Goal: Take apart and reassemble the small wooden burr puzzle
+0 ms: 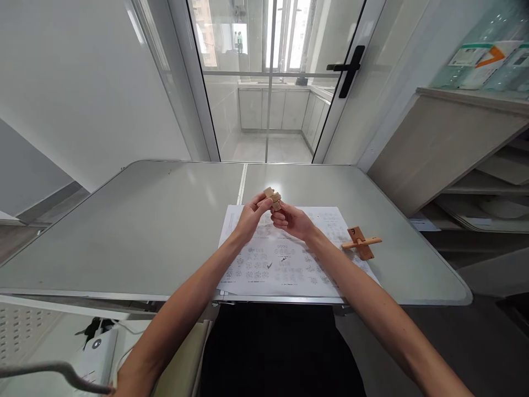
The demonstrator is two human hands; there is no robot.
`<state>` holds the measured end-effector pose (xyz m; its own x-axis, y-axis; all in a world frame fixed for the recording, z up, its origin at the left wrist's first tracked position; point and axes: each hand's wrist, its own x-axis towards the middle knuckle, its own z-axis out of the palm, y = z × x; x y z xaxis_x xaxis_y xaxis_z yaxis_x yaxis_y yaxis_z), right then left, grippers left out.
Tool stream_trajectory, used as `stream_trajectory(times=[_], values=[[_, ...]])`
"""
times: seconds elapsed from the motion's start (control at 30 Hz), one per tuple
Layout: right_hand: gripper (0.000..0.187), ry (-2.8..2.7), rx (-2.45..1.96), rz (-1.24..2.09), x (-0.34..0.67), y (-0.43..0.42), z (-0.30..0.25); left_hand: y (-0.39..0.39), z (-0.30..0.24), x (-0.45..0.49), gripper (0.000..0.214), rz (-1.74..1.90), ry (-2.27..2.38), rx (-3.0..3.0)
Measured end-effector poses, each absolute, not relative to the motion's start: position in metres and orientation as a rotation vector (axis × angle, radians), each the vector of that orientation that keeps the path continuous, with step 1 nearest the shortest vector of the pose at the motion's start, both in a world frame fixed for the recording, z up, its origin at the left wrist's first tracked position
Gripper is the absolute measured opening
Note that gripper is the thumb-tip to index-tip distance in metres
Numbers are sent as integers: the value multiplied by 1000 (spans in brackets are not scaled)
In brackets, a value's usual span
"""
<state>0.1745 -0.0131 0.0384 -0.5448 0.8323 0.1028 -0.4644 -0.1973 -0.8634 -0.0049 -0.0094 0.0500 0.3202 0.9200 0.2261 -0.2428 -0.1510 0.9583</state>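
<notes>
My left hand point(250, 214) and my right hand point(291, 219) meet above the middle of a grey table point(144, 231). Both pinch a small cluster of interlocked wooden puzzle pieces point(272, 197), held up between the fingertips. Under the hands lies a printed sheet of diagrams point(281, 259) with a tick mark on it. To the right, on the sheet's edge, rest more wooden puzzle pieces point(361, 242): a flat notched block crossed by a thin bar.
A glass door with a black handle point(347, 69) stands behind the table. Open shelving point(467, 160) runs along the right. At the lower left, below the table edge, sit a white device point(95, 358) and cables.
</notes>
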Motion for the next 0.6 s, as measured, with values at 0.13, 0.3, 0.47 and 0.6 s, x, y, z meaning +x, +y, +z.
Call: stream_trajectory(times=[0.13,0.3,0.47,0.6], values=[[32,-1142,-504,1862,175,-12,38,-10,49,-2,56,1227,766,1335],[33,-1145,-531,1872,175,-15,40,-12,50,-1,59,1188,652,1324],[33,-1130,-554,1867,175,-15,40,-12,51,-2,62,1206,602,1310],[33,-1100,-537,1868,175,-14,39,-13,53,-1,65,1239,626,1322]])
